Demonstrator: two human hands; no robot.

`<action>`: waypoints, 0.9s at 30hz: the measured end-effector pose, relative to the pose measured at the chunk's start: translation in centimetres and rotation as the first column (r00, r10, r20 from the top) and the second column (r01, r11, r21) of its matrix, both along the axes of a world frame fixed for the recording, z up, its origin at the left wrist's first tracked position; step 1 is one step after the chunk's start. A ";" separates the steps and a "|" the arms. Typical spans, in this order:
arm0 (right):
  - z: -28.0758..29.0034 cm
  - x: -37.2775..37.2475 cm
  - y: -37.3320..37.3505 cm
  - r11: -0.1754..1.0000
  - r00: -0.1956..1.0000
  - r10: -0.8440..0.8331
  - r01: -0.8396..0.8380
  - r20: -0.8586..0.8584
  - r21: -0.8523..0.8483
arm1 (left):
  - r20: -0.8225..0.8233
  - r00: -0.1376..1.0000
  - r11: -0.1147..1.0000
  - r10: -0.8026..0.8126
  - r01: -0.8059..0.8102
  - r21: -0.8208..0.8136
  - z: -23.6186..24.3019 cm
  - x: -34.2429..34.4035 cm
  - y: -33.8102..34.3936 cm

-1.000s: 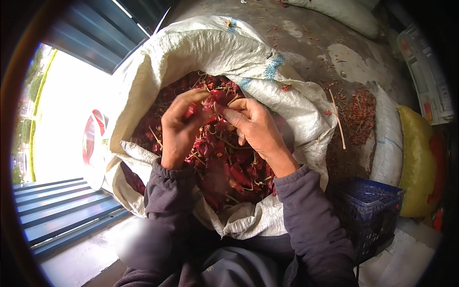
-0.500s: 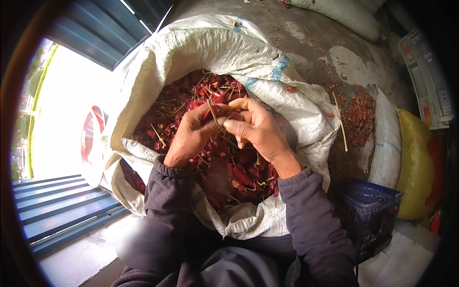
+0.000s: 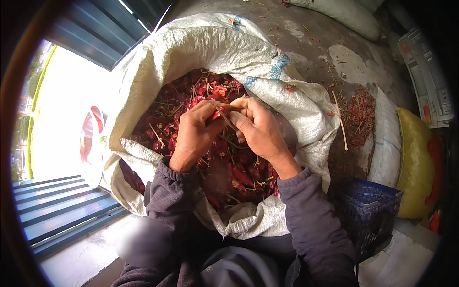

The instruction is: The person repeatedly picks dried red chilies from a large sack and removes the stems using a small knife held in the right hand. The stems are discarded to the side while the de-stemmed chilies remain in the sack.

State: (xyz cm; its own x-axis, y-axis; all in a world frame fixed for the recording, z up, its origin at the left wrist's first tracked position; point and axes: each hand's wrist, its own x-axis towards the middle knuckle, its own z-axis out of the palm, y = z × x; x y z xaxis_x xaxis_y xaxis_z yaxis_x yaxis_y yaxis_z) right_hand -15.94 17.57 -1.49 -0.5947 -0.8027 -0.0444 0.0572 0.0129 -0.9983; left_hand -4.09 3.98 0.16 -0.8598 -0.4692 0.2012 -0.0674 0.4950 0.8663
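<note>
Both my hands meet over a large white woven sack (image 3: 179,52), whose mouth is folded wide open. Inside lies a heap of dried red chillies (image 3: 244,174) with pale stems. Between my fingertips is a dried red chilli (image 3: 219,114); a thin brownish stem slants across it. My left hand (image 3: 196,134) pinches it from the left, thumb and fingers closed. My right hand (image 3: 260,131) has its thumb and forefinger closed at the chilli's right end, its other fingers curled under. The fingers hide much of the chilli.
A blue plastic crate (image 3: 368,196) stands at the right, near a white sack (image 3: 386,143) and a yellow sack (image 3: 414,162). A thin stick (image 3: 340,122) and reddish scraps (image 3: 359,117) lie on the floor. Blue corrugated panels (image 3: 67,205) flank the bright opening at left.
My hands have shifted slightly, with the fingers closer together. The stem between them has tilted from nearly upright to a flatter slant, and more red of the chilli shows.
</note>
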 end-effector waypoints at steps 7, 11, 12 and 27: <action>0.8 0.0 0.5 0.994 0.884 -0.092 0.109 -0.459 0.010 | -0.033 0.996 0.993 0.085 -0.087 -0.076 -0.3 -0.5 1.0; 0.2 -0.7 1.1 0.995 0.685 -0.094 0.092 -0.722 -0.042 | 0.104 0.994 0.991 -0.026 0.040 -0.131 0.1 -0.3 1.5; -0.2 -0.7 1.3 0.996 0.696 -0.087 0.077 -0.713 -0.047 | 0.086 0.995 0.982 -0.055 0.069 -0.173 -0.1 -0.2 1.4; 2.4 -4.7 1.5 0.756 0.799 -0.312 0.537 0.514 -0.375 | -0.097 0.988 0.819 0.121 -0.044 0.572 -0.3 0.9 0.3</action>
